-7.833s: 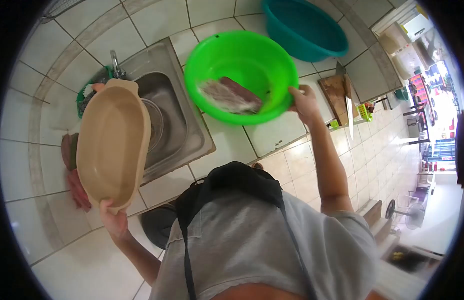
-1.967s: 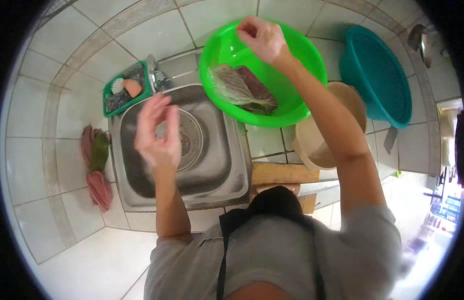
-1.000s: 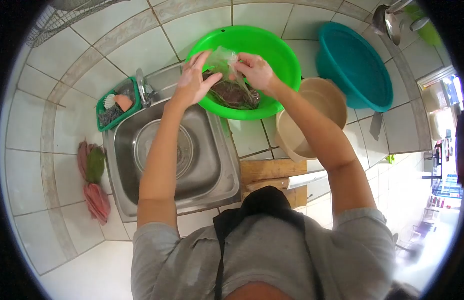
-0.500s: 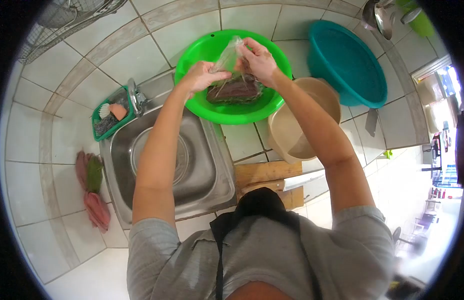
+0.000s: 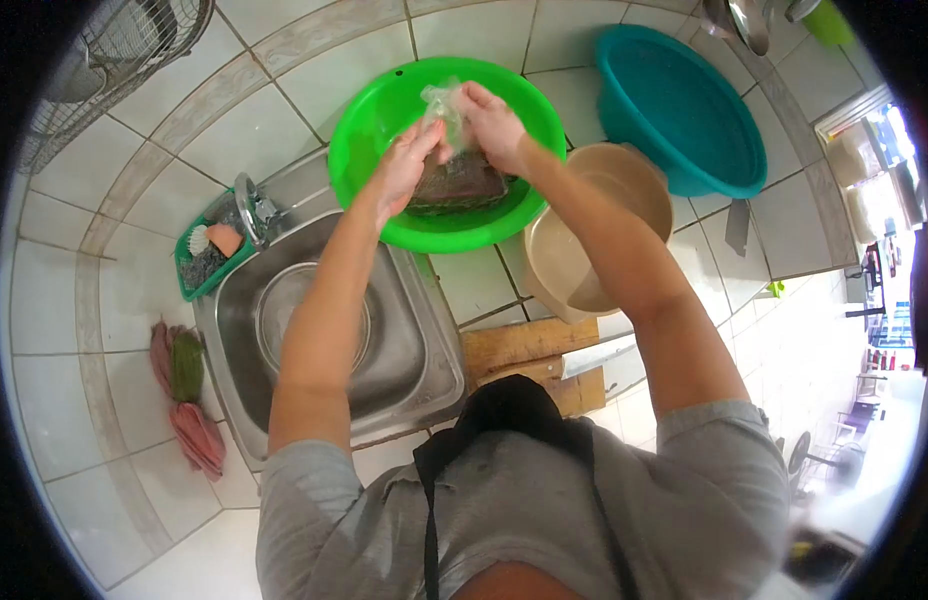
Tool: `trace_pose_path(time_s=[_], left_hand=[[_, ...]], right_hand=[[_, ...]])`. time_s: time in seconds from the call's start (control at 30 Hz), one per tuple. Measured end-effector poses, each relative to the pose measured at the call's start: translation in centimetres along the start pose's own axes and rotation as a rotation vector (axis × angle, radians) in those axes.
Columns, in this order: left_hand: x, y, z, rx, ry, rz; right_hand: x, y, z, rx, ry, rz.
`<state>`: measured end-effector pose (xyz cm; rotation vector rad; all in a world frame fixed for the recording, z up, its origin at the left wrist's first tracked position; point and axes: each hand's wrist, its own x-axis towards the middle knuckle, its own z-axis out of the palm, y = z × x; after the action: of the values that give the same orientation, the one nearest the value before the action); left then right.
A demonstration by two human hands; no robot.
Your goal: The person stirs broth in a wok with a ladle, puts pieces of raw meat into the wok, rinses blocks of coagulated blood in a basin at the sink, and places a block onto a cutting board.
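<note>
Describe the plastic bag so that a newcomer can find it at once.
Find the steel sink; at its far right corner is the bright green tub. There, the left hand and right hand hold the plastic bag, with a dark brownish block within. Unlike the solid-coloured tub, the bag is see-through and crinkled.

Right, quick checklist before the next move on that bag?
1. Both hands on the bag: ok. Left hand and right hand are at the top of the clear plastic bag.
2. Bag mouth open: cannot tell. The top is bunched between the fingers.
3. Dark reddish block within the green basin: ok by outline; whether it rests on the floor, cannot tell.
4. Knife away from the hands: ok. It lies on the wooden cutting board.
5. Knife blade wholly on the board: not ok. It sticks out past the edge.
6. Beige tub empty: cannot tell. The right forearm hides part of its inside.
</note>
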<state>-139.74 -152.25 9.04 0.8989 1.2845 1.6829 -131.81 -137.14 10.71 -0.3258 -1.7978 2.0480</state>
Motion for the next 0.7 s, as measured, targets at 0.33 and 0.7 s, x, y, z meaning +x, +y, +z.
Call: trace_pose_path(time_s=[0.33, 0.7], left_hand=[[-2.2, 5.3, -2.8, 1.491, 0.151, -0.023], [-3.0, 0.2, -8.7, 1.887, 0.279, 0.167]], right_hand=[[-1.0, -7.0, -2.3, -0.860, -0.472, 0.186], [-4.9, -6.7, -11.0, -1.524, -0.369, -0.153]])
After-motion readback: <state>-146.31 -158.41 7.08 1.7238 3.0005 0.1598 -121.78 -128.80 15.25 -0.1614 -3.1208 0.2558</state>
